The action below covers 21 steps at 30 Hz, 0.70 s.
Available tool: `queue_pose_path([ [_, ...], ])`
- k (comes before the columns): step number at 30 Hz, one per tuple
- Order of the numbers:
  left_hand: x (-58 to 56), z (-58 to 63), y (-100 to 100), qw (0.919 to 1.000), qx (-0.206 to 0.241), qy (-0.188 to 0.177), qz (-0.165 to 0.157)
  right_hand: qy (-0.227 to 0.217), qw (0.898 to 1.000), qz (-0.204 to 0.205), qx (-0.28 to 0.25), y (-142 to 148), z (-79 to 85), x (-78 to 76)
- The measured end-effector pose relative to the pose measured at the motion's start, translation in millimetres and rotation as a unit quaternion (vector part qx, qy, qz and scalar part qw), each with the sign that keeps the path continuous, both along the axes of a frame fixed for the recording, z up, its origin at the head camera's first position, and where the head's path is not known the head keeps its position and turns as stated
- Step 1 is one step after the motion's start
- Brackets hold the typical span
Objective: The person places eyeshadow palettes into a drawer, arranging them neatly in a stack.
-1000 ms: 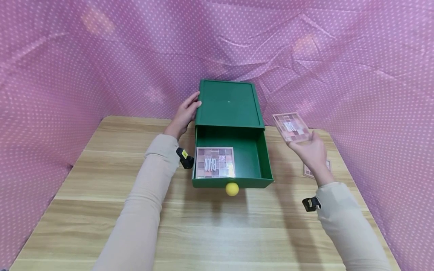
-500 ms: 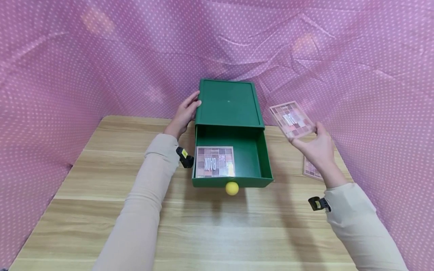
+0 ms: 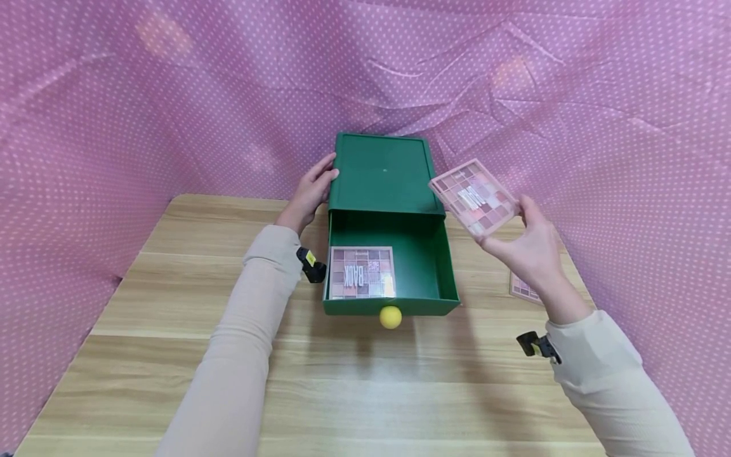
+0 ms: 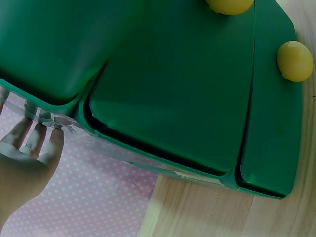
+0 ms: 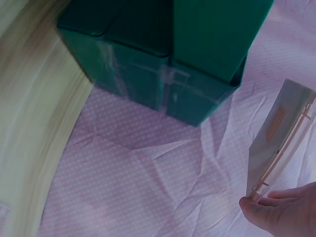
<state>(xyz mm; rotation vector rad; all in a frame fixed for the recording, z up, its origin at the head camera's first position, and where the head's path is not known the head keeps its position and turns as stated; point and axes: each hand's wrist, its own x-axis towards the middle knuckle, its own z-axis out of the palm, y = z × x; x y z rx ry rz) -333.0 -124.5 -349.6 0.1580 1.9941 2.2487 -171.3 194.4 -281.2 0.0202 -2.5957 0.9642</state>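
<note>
- Green drawer unit [image 3: 384, 181], frame centre; top drawer [image 3: 425, 308] out, presumably for access.
- Left hand [image 3: 310, 195]: fingers spread against the unit's side, likely steadying.
- Right hand [image 3: 531, 252]: pinching palette [image 3: 474, 197] by its edge, right of centre, face unobstructed.

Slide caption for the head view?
Right hand holding a rectangular, pink-framed palette near an open green plastic drawer containing a second palette; left hand touching its green casing.

**Head view bright, wrist views dimmer**

Head view: pale glare on the tabletop [image 3: 371, 393]; soft shadows before and right of the drawer [image 3: 422, 308]. Glare whitens part of the palette [image 3: 362, 273] inside. Left wrist view: dull sheen on the green casing [image 4: 59, 49]. Right wrist view: hazy, tabletop blurred.
</note>
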Motion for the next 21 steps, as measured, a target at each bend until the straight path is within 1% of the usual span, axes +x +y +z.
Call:
queue_pose_path([
  [4, -0.8, 0.3, 0.4, 1.0, 0.002, -0.002, 0.001, 0.009, 0.999, 0.039, -0.013, -8.0, 2.8, 3.2],
  [6, -1.1, 0.3, 0.5, 1.0, 0.003, -0.003, 0.002, 0.003, 0.998, 0.052, -0.017, -12.4, 3.5, 4.3],
  [10, -1.6, 0.0, 0.0, 1.0, 0.004, -0.004, 0.003, 0.015, 0.997, 0.076, -0.003, -18.9, 1.5, 3.6],
  [13, -2.0, 0.1, -0.5, 1.0, 0.002, -0.004, 0.004, 0.022, 0.994, 0.103, 0.007, -22.1, -1.5, 1.6],
  [18, -3.8, -0.2, -0.7, 1.0, 0.003, -0.001, 0.002, 0.01, 0.989, 0.143, 0.023, -27.1, -7.3, -1.9],
  [21, -5.0, -0.6, -0.6, 1.0, 0.002, 0.0, 0.002, 0.008, 0.984, 0.175, 0.022, -30.1, -10.8, -4.9],
])
